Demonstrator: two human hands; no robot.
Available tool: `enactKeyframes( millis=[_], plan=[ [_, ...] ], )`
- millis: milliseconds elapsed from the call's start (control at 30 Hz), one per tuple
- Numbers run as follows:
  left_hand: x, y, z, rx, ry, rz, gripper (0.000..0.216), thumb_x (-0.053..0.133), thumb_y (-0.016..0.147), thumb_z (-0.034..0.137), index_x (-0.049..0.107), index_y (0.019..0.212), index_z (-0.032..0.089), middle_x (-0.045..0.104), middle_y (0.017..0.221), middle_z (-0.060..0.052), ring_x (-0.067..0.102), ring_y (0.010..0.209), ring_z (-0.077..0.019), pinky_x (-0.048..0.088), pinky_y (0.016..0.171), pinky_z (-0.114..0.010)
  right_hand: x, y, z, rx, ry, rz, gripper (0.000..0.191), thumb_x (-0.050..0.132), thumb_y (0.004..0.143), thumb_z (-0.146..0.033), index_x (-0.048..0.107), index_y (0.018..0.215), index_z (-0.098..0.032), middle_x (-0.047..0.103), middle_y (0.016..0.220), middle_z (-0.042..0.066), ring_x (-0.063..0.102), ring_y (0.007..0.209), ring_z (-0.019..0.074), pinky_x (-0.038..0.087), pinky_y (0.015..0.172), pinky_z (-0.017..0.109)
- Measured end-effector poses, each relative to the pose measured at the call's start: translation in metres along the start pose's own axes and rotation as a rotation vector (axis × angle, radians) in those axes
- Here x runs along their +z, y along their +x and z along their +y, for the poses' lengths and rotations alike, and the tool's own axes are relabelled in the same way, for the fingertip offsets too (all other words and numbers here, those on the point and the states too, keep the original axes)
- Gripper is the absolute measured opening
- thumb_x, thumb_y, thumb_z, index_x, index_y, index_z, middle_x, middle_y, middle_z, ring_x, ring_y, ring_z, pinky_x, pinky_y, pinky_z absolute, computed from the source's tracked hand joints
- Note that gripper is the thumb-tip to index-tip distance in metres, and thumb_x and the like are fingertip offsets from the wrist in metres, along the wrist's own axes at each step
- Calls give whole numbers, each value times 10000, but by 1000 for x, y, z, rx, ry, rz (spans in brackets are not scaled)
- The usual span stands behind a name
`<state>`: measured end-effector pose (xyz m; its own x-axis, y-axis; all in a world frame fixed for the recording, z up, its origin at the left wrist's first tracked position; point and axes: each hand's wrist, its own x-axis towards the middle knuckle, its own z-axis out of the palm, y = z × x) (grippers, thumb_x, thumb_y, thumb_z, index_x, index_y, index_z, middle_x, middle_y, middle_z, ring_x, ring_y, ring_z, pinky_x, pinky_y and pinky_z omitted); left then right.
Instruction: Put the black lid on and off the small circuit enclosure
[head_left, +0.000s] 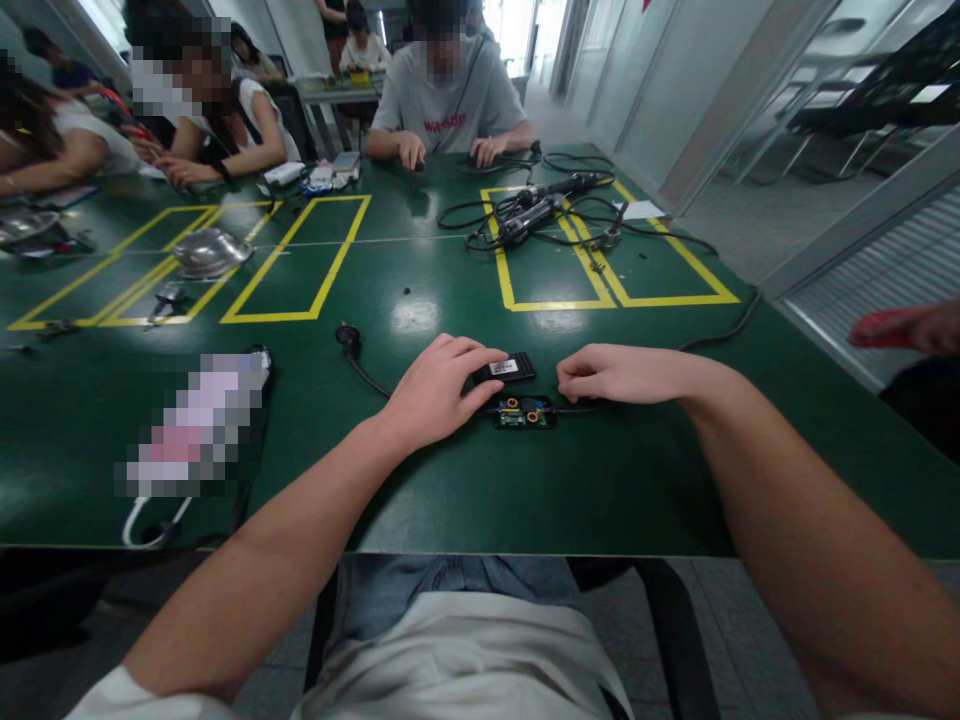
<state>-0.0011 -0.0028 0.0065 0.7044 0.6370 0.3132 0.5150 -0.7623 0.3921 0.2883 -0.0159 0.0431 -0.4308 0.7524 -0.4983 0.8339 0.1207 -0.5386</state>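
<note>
My left hand rests on the green table, its fingers pinched on a small black cover with a white label. Just in front of that cover lies an open power adapter, its circuit board and copper coils showing. A black cord with a plug runs from it to the left under my left hand. My right hand lies to the right of the adapter, fingers curled together and touching its right end; what they grip is hidden.
A tangle of black cables and tools lies inside yellow floor-tape boxes at the far right. A metal dome and small parts sit far left. A blurred object lies near left. Several people sit at the far edge; another person's hand is at right.
</note>
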Motion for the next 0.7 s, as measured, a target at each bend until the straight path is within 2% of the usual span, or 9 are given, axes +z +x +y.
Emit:
enactKeyframes(
  millis=[100, 200, 267, 333, 700],
  plan=[
    [-5, -4, 12, 138, -45, 67, 416, 603, 1154, 449, 750, 1465, 215, 794, 1280, -124, 687, 1157, -281, 552, 1084, -479, 0, 2, 0, 10, 18, 15, 259, 604, 853, -477, 634, 780, -231, 598, 765, 25, 527, 715, 209, 393, 676, 344],
    [-4, -5, 19, 201, -25, -49, 394, 609, 1150, 446, 783, 1442, 247, 787, 1224, -117, 675, 1112, -274, 550, 1045, -464, 1, 2, -3, 33, -10, 33, 221, 593, 848, -433, 642, 769, -233, 606, 753, 26, 535, 714, 216, 393, 673, 351],
    [-2, -4, 19, 210, 15, -158, 366, 625, 1142, 417, 799, 1428, 268, 782, 1216, -113, 665, 1111, -275, 542, 1032, -457, 2, 3, -4, 51, -54, 51, 228, 600, 846, -430, 625, 723, -240, 599, 726, 23, 539, 710, 215, 390, 674, 353],
    [0, -2, 18, 200, 45, -205, 369, 636, 1138, 414, 793, 1446, 284, 776, 1226, -109, 657, 1125, -280, 533, 1023, -451, 2, 3, -5, 65, -81, 63, 245, 618, 841, -442, 620, 697, -243, 594, 698, 18, 545, 706, 214, 376, 667, 352],
    [0, -2, 19, 210, 42, -215, 380, 644, 1137, 388, 778, 1470, 267, 764, 1225, -117, 679, 1089, -273, 547, 1002, -441, 0, -5, -8, 43, -24, -32, 301, 657, 783, -525, 666, 723, -231, 566, 683, -5, 501, 661, 189, 378, 662, 345]
  ],
)
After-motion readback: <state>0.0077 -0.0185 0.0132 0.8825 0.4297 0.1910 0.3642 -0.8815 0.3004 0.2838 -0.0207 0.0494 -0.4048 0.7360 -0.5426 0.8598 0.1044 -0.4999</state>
